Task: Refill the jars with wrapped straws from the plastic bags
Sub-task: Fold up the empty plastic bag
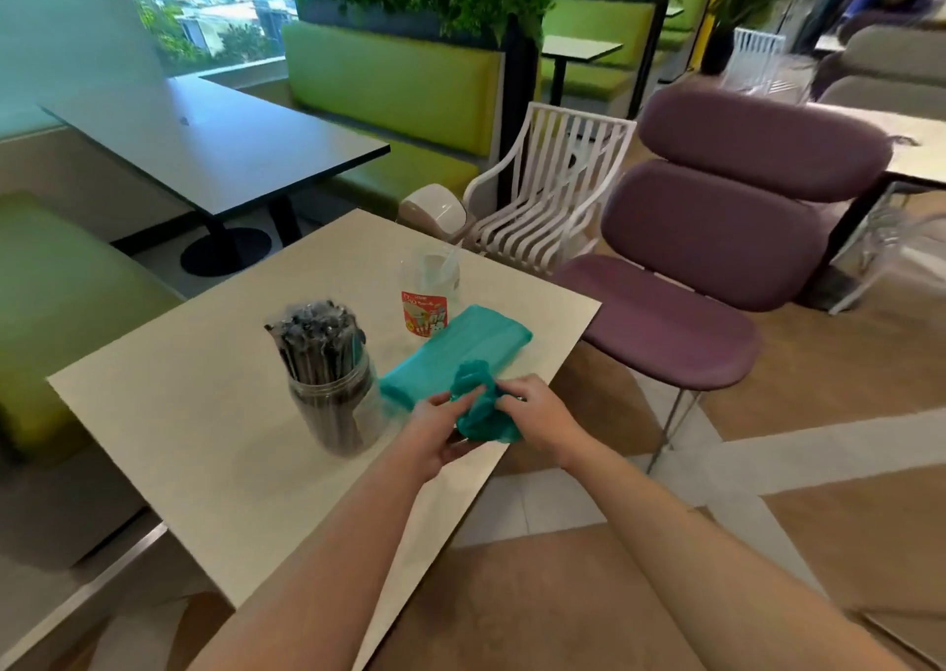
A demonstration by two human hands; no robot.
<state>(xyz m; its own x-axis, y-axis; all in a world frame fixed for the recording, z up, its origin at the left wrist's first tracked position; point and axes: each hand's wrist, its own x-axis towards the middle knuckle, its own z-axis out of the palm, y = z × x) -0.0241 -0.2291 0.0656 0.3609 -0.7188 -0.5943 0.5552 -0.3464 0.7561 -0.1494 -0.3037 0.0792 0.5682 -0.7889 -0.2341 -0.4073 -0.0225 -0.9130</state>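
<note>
A clear jar [335, 414] packed with dark wrapped straws stands on the beige table [205, 414], left of my hands. A teal plastic bag [460, 345] lies flat near the table's right edge, its near end bunched up. My left hand [435, 427] and my right hand [532, 417] both grip that bunched end from either side. Farther back stands a second clear jar [429, 273] with one pale straw in it, and a red-printed straw packet [424, 313] leans in front of it.
The table's right edge runs just past my right hand. A purple padded chair [716, 261] and a white slatted chair [542, 194] stand beyond it. A dark table [220, 143] and green benches [394, 81] fill the left and back.
</note>
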